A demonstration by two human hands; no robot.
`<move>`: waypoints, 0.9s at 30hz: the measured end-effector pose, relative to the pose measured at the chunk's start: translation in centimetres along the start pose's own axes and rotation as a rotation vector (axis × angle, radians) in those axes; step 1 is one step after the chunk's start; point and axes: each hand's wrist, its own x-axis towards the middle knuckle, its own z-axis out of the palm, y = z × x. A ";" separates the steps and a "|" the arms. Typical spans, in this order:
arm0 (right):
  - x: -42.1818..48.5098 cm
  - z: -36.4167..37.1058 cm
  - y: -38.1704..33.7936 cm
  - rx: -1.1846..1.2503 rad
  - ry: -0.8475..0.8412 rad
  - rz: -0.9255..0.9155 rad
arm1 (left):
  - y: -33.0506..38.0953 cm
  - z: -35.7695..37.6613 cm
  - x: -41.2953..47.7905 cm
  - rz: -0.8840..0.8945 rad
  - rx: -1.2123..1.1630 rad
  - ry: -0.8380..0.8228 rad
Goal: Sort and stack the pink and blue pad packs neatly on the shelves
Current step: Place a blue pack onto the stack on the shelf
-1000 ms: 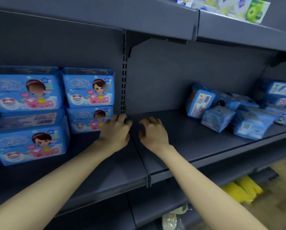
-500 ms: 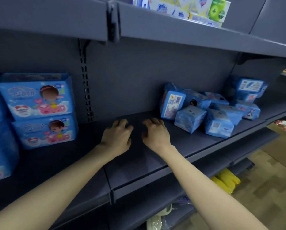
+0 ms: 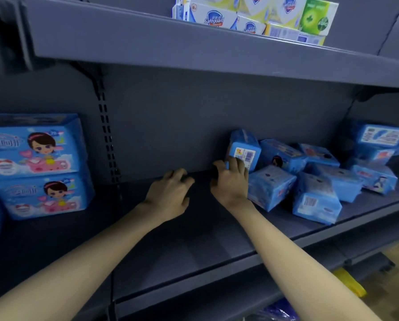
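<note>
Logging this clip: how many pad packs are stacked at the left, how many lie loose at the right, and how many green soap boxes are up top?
Stacked packs, left: 2 (blurred blue edge beyond them not counted)
Loose packs, right: 9 (they overlap, so approximate)
Green soap box: 1
Total: 12

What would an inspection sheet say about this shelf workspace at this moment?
Surface: dark grey shelf board, both forearms over it.
Job's things: two stacked blue packs at left; loose blue packs jumbled at right.
Clutter: soap boxes on the upper shelf; yellow item lower right.
Grippers: left hand loosely curled, holds nothing; right hand touches the barcode pack, leftmost of the jumble.
Cables: nothing seen.
Surroundings: slotted upright on the back panel.
</note>
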 end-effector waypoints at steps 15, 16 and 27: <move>7.0 -0.3 4.8 -0.003 0.032 0.235 | 2.2 2.4 2.0 -0.087 -0.015 -0.045; 7.2 -0.3 5.1 -0.011 0.030 0.238 | 2.2 2.6 2.0 -0.090 -0.016 -0.051; 8.1 1.5 6.2 0.271 0.098 0.228 | 3.0 3.1 2.9 -0.089 -0.010 -0.052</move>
